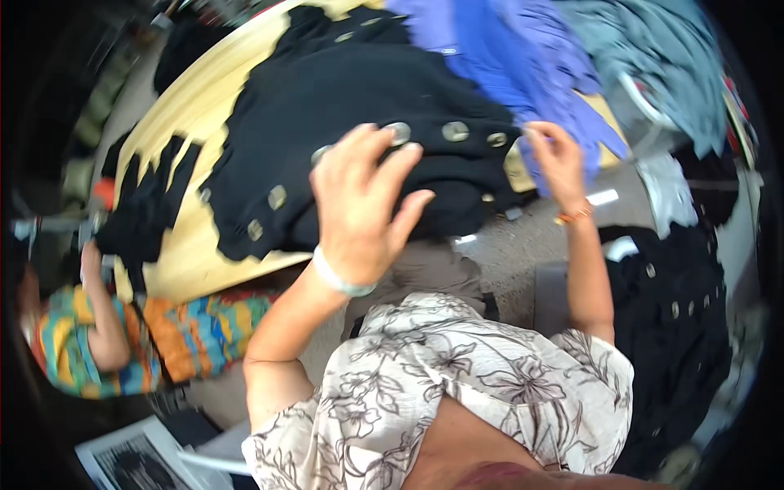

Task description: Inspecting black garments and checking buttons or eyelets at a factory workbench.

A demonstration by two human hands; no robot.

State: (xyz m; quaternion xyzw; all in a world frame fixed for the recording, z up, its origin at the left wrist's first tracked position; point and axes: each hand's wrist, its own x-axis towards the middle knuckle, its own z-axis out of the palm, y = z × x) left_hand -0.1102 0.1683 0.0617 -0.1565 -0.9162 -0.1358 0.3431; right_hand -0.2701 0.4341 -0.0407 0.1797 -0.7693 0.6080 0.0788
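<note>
A black knit-looking garment (351,94) lies spread on the pale wooden table, with several pale round pieces, like buttons or eyelets, set along its near part. Over its near edge hovers my left hand (359,208), fingers spread and holding nothing; the fingertips cover part of the row of round pieces. At the garment's right corner my right hand (559,163) has thumb and fingers pinched together on the fabric edge. How much cloth is between those fingertips is too small to tell.
Purple-blue garments (506,57) lie beyond on the table (196,98). Grey-green cloth (653,49) hangs over a pale bin at far right. Another black garment (670,327) hangs at my right. At left, a co-worker in a colourful striped top (204,327) handles black cloth pieces (151,204).
</note>
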